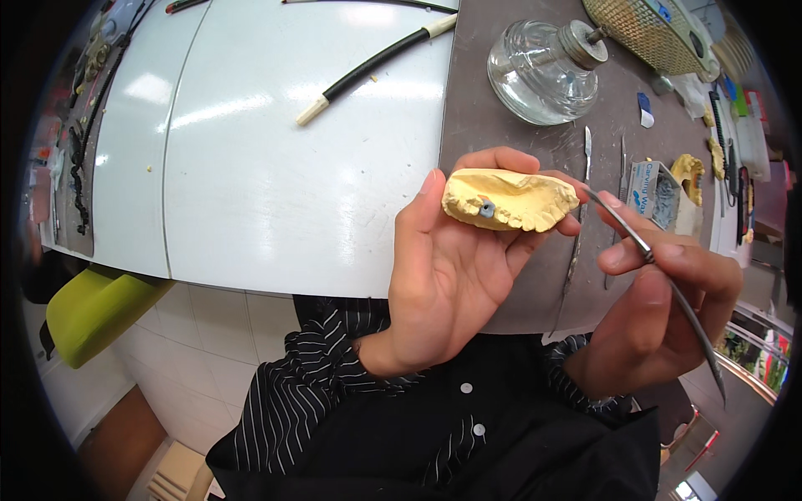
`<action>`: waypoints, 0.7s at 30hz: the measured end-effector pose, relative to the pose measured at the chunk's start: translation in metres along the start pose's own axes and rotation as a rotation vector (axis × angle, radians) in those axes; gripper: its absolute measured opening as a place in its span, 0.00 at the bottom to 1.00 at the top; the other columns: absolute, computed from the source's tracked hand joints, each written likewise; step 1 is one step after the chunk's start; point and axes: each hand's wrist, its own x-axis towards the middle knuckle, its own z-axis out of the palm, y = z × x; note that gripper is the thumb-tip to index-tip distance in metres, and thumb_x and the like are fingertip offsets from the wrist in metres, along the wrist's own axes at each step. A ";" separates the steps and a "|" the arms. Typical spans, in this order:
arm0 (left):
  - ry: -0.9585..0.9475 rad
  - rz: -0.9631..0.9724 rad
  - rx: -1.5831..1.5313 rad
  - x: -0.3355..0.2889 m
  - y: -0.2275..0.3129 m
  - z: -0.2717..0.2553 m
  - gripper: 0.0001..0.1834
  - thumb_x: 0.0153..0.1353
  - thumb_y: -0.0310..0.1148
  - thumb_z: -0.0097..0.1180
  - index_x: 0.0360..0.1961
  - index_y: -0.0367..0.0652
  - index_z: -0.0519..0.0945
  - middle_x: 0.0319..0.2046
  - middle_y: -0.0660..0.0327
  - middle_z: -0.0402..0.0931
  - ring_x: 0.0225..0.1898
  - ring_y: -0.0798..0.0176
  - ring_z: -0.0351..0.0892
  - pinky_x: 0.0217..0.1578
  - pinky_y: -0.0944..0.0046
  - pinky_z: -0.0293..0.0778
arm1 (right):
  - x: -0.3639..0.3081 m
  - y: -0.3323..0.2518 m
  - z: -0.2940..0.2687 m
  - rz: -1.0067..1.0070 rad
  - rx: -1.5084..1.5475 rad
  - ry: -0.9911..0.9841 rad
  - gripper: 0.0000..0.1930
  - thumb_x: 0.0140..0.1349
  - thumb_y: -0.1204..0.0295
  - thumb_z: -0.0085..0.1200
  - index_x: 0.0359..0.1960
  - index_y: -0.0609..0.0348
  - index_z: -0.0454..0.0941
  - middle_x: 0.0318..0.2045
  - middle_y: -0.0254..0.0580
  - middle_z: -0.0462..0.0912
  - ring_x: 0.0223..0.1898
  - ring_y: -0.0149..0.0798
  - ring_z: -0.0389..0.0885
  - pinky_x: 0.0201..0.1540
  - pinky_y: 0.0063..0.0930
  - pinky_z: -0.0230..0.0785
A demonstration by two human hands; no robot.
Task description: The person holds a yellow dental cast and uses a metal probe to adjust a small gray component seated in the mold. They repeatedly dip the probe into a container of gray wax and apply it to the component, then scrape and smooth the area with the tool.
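My left hand (455,275) is closed round a yellow plaster dental model (510,199), holding it up with its row of teeth toward me. One tooth on the model carries a small grey-blue wax piece (487,209). Between the fingers of my right hand (668,288) is a slim metal wax carver (681,292), gripped near its middle. Its upper tip lies close to the right end of the model, by my left fingertips; whether they touch I cannot tell. The carver's other end points down past my right palm.
A glass spirit lamp (543,71) stands at the back on the brown mat (472,100). More thin metal tools (587,154), a box of grey wax (656,196) and another plaster model (688,175) lie to the right. A black-and-white rod (376,63) rests on the white table (276,184). A green chair (100,313) is at left.
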 end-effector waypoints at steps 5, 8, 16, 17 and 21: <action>-0.045 0.034 0.080 0.000 -0.005 -0.002 0.27 0.64 0.51 0.20 0.51 0.42 0.62 0.51 0.46 0.64 0.49 0.59 0.66 0.54 0.62 0.59 | -0.005 0.003 -0.002 -0.037 0.048 -0.218 0.08 0.56 0.81 0.45 0.37 0.67 0.63 0.33 0.66 0.76 0.30 0.39 0.79 0.39 0.30 0.73; -0.086 0.024 0.078 -0.001 -0.005 -0.007 0.27 0.64 0.51 0.20 0.51 0.43 0.62 0.51 0.46 0.63 0.50 0.60 0.66 0.54 0.63 0.60 | -0.003 -0.002 -0.006 -0.017 -0.034 -0.354 0.10 0.55 0.85 0.44 0.38 0.68 0.62 0.37 0.71 0.75 0.33 0.40 0.80 0.41 0.29 0.73; -0.036 -0.038 0.125 0.001 -0.004 -0.002 0.32 0.64 0.57 0.16 0.52 0.43 0.61 0.51 0.47 0.64 0.51 0.59 0.66 0.56 0.62 0.59 | -0.004 -0.002 -0.002 -0.004 -0.028 -0.233 0.08 0.54 0.86 0.45 0.37 0.70 0.64 0.33 0.66 0.76 0.34 0.41 0.80 0.43 0.33 0.72; -0.045 -0.043 0.131 0.001 -0.004 -0.001 0.33 0.63 0.58 0.15 0.52 0.43 0.60 0.51 0.47 0.64 0.51 0.59 0.66 0.57 0.62 0.58 | -0.005 -0.001 -0.002 0.000 0.014 -0.181 0.08 0.54 0.86 0.45 0.37 0.70 0.64 0.33 0.65 0.77 0.33 0.41 0.80 0.44 0.33 0.72; -0.088 -0.040 0.167 0.001 -0.004 -0.003 0.35 0.62 0.59 0.12 0.51 0.42 0.60 0.50 0.50 0.65 0.53 0.60 0.65 0.58 0.62 0.57 | -0.006 0.004 -0.002 -0.014 0.044 -0.106 0.08 0.55 0.86 0.44 0.37 0.71 0.65 0.31 0.63 0.77 0.33 0.42 0.80 0.43 0.34 0.73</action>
